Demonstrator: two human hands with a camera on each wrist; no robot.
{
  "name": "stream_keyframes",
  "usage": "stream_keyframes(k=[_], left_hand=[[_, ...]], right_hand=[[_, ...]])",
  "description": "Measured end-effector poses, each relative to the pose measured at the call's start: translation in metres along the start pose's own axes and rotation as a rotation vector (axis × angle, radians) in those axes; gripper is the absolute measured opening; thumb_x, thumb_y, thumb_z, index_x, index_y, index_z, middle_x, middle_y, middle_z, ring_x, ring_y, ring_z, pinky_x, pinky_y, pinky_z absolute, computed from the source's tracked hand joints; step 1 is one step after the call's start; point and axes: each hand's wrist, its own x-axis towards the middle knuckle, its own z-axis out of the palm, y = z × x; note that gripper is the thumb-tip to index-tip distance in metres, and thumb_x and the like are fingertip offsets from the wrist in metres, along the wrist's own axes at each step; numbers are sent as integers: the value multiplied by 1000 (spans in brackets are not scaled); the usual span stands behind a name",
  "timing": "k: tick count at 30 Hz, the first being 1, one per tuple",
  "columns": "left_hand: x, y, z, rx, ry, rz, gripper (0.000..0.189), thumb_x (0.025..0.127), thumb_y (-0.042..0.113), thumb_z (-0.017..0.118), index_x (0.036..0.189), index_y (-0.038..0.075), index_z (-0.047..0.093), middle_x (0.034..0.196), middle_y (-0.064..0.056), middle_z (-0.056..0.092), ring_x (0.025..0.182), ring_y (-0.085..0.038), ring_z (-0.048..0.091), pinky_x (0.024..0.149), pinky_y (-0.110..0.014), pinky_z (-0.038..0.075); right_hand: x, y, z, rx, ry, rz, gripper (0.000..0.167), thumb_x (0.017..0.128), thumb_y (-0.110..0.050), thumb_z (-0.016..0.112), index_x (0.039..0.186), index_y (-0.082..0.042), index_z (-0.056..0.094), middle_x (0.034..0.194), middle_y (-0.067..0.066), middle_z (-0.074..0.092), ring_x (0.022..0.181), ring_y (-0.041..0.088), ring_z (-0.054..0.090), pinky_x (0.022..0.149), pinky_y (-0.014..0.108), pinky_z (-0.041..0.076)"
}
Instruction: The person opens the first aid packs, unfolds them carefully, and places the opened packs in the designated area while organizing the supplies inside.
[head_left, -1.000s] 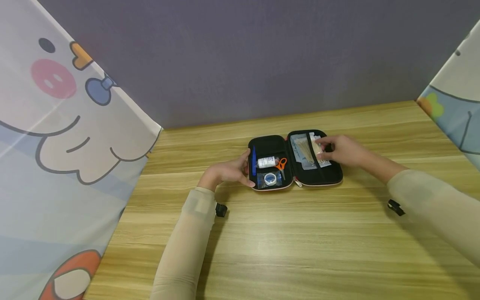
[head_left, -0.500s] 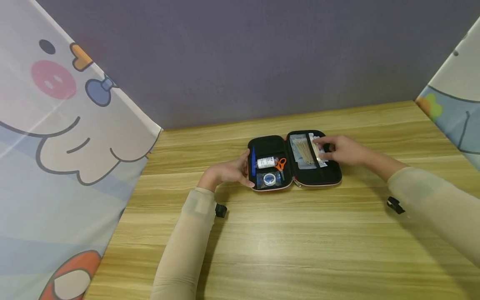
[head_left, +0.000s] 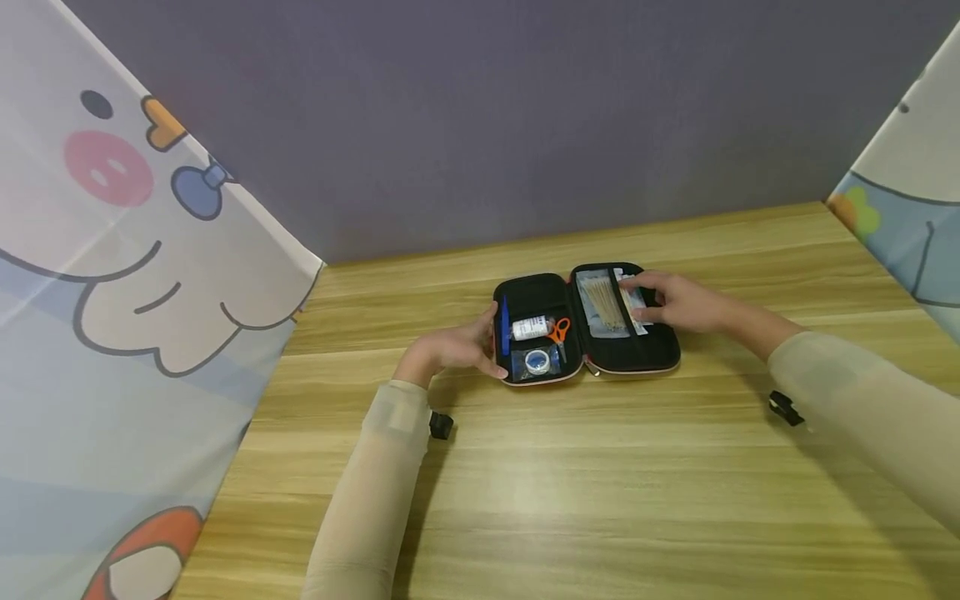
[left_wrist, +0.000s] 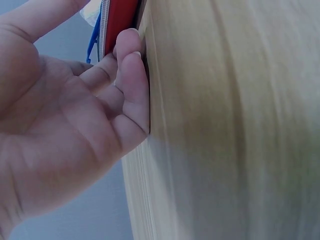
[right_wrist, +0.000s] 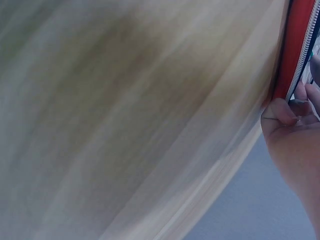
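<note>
An unzipped first-aid case (head_left: 550, 287) lies spread flat on the table, black inside and red outside. My left hand (head_left: 459, 343) holds its left side, thumb at the near corner and fingers along the edge. In the left wrist view, the curled fingers (left_wrist: 134, 75) meet the red shell (left_wrist: 120, 27). Over the right half, my right hand (head_left: 686, 302) pinches a white packet (head_left: 641, 321) beside the elastic strap (head_left: 626, 300). A bag of cotton swabs (head_left: 602, 302) sits left of the strap. The right wrist view shows the right hand (right_wrist: 295, 125) at the case's zipped edge (right_wrist: 300, 55), fingertips partly hidden.
The left half holds blue tweezers (head_left: 505, 325), a white roll in wrap (head_left: 530, 327), orange-handled scissors (head_left: 559, 332) and a bagged tape roll (head_left: 537, 361). A zipper pull (head_left: 592, 368) hangs at the near hinge. Behind the wooden table (head_left: 562, 483) stands a grey panel (head_left: 487, 125).
My right fingers have shifted slightly at the packet, which now sits more to the right of the strap; the swab bag shows more fully. The left hand keeps its hold on the case.
</note>
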Motion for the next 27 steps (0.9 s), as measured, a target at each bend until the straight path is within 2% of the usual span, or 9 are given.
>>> stream_keyframes(k=[8,11,14,15,17,19,21,24,27], left_hand=[[2,-6,3,-38,-9,24,139,88,14,88,167,33,-25,177,-17,19,166,-34,19,134,-51,20],[3,-5,2,-45,-13,44,139,88,13,88,167,33,-26,177,-18,18,165,-35,19,134,-52,20],[2,-4,2,-32,-8,48,139,88,14,88,167,31,-25,176,-19,21,165,-36,21,134,-51,21],[2,-3,2,-24,-3,43,139,88,15,88,167,31,-25,175,-19,22,164,-35,22,134,-51,21],[2,-3,2,-13,3,43,138,88,15,88,168,30,-24,172,-19,27,164,-35,25,134,-51,22],[2,-3,3,-4,9,45,138,88,16,88,168,29,-24,167,-18,34,162,-34,28,133,-50,23],[3,-4,3,-6,11,52,139,87,15,89,168,28,-23,162,-17,38,161,-34,30,133,-50,24],[3,-4,3,-14,12,58,139,87,14,89,169,27,-22,159,-16,41,161,-34,31,133,-50,24],[1,-5,2,-10,17,56,138,87,14,89,169,27,-23,160,-16,41,161,-35,30,133,-50,25]], right_hand=[[-1,-1,1,11,13,13,61,104,-21,71,156,1,49,137,22,62,77,18,47,69,29,42],[-2,-3,-2,17,12,28,62,104,-20,70,157,3,47,111,19,67,72,16,47,65,29,42],[-2,-2,-6,7,11,39,62,105,-23,70,156,3,47,83,10,58,65,15,45,60,30,39],[-2,-2,-7,6,14,43,61,105,-24,70,155,2,48,84,10,60,64,14,45,60,30,39],[-1,0,-10,22,21,50,59,105,-24,69,155,1,50,96,14,65,63,14,44,60,30,39],[-1,2,-11,39,29,58,57,106,-25,68,154,0,51,117,19,67,67,13,49,61,30,41],[0,3,-13,69,34,72,57,106,-25,68,154,0,50,137,21,62,75,12,56,64,29,44],[1,3,-14,98,35,79,59,106,-25,67,155,2,48,143,24,59,89,14,64,70,26,50],[3,-1,-15,134,41,78,61,106,-25,68,156,2,46,143,24,58,96,16,68,74,24,53]])
